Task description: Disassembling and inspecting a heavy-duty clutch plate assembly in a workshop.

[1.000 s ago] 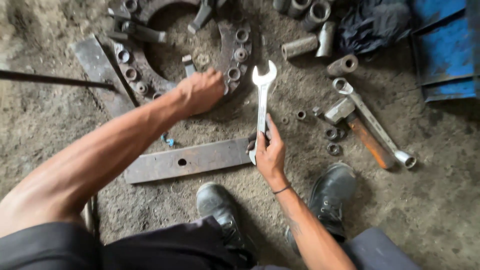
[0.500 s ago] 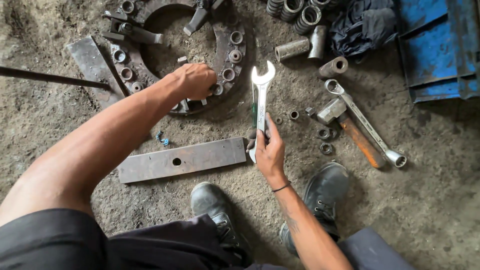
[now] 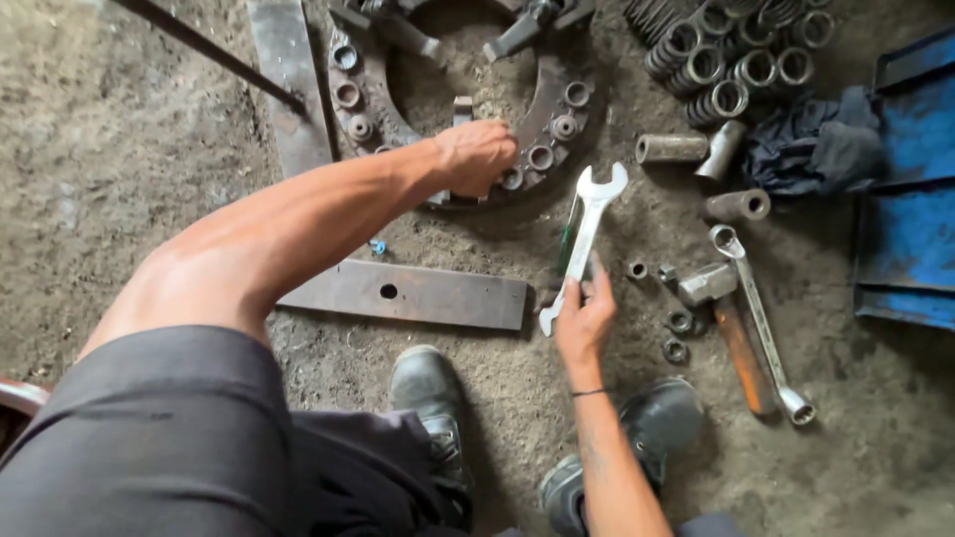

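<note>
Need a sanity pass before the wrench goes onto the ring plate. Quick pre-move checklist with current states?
1. Right hand grips the open-end wrench: ok.
2. Wrench jaw faces the ring plate: ok.
3. Left hand rests on the plate's lower rim: ok.
4. Which fastener sits under the left hand: cannot tell, hidden.
5. Hammer and ring spanner lie apart from the hands: ok.
6. Loose nuts lie beside the right hand, on dirt: not ok.

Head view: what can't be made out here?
- Left hand fingertips: curled under on the metal ring plate, so what they touch is hidden.
- Ring plate's far rim: cut off by the top edge.
- Spanner lower end: covered by the right hand.
- Blue tray: cut off by the right edge.
</note>
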